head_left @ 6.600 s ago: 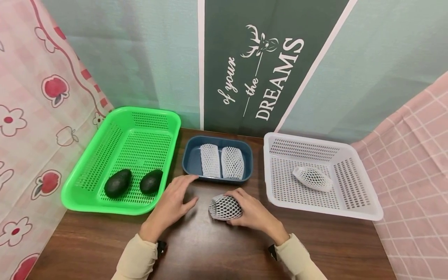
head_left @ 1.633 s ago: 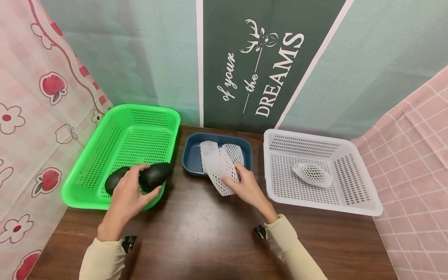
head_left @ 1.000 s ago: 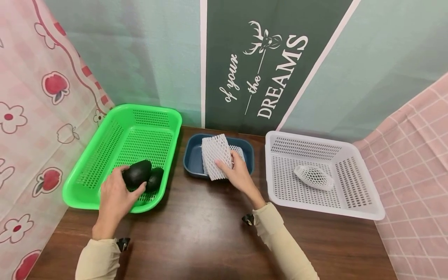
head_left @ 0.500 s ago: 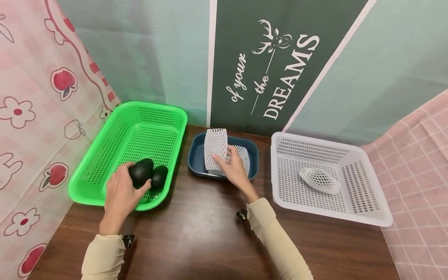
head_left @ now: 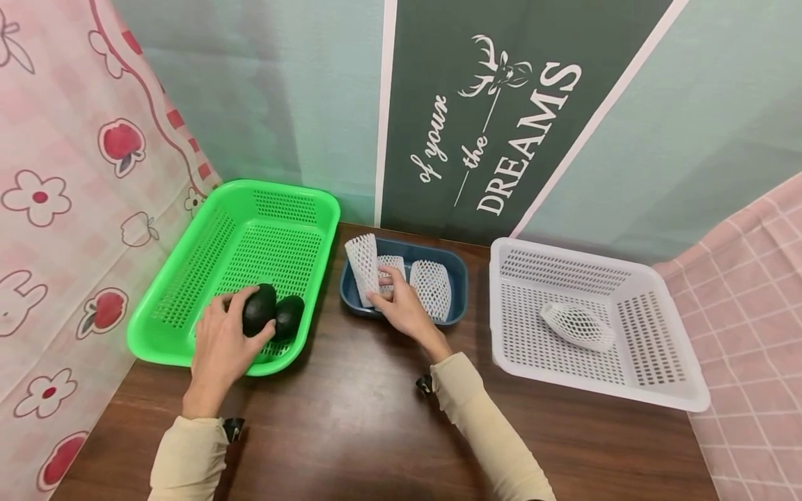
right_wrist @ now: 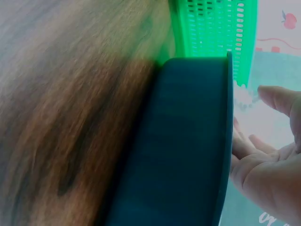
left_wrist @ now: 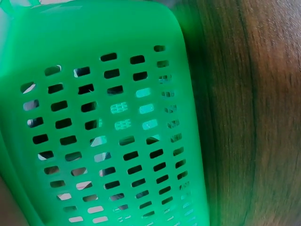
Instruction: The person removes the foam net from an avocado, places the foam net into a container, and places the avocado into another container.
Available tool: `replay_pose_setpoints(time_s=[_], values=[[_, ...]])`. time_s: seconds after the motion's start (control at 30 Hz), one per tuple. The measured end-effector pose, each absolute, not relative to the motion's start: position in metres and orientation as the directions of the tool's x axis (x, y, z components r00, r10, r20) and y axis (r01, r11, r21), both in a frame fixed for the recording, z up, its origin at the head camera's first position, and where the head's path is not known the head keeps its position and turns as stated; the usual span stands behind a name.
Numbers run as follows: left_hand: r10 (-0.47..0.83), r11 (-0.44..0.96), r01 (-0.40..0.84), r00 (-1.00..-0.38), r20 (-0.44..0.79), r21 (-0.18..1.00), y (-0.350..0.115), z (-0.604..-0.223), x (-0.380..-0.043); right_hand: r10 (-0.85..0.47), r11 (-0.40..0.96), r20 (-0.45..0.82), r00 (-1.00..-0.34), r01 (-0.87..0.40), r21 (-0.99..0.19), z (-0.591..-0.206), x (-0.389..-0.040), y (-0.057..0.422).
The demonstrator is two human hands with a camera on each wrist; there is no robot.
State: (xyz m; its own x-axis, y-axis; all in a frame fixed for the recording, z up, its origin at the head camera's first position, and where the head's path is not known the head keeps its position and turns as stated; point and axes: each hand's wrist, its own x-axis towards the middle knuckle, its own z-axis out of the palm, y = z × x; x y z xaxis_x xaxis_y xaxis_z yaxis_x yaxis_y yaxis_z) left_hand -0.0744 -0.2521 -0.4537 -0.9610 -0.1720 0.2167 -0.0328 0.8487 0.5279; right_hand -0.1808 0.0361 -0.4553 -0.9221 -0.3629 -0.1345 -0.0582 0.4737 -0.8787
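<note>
In the head view my left hand grips a dark avocado at the front of the green basket. A second avocado lies right beside it, to the right. My right hand pinches a white foam net sleeve by its right side, over the left end of the blue tray. That sleeve stands tilted, its top above the tray's back rim. Two more net sleeves lie in the tray: one partly behind my right fingers, the other on the right.
To the right stands a white basket holding a netted fruit. Curtains close off the back and both sides of the brown wooden table. In the left wrist view, the green basket's perforated wall hides the left hand's work.
Earlier my right hand held a netted fruit on the table. Since then it has carried an empty net sleeve left across the tray, while my left hand has taken hold of an avocado.
</note>
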Motion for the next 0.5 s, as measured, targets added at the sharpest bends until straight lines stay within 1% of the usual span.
replay_pose_setpoints(time_s=[0.17, 0.33, 0.4, 0.5], values=[[-0.176, 0.848, -0.032, -0.959, 0.223, 0.528, -0.252, -0.454, -0.075, -0.346, 0.455, -0.084, -0.935, -0.089, -0.886, -0.455, -0.181, 0.029], [-0.173, 0.847, -0.03, -0.96, 0.222, 0.531, -0.251, -0.455, -0.075, -0.267, 0.435, -0.055, -0.962, -0.07, -0.898, -0.456, -0.181, 0.023], [-0.174, 0.845, -0.03, -0.959, 0.222, 0.533, -0.251, -0.455, -0.075, -0.244, 0.464, -0.04, -0.969, -0.08, -0.882, -0.457, -0.181, 0.021], [-0.175, 0.847, -0.033, -0.959, 0.221, 0.53, -0.251, -0.454, -0.075, -0.23, 0.547, -0.025, -0.973, -0.108, -0.83, -0.459, -0.181, 0.02]])
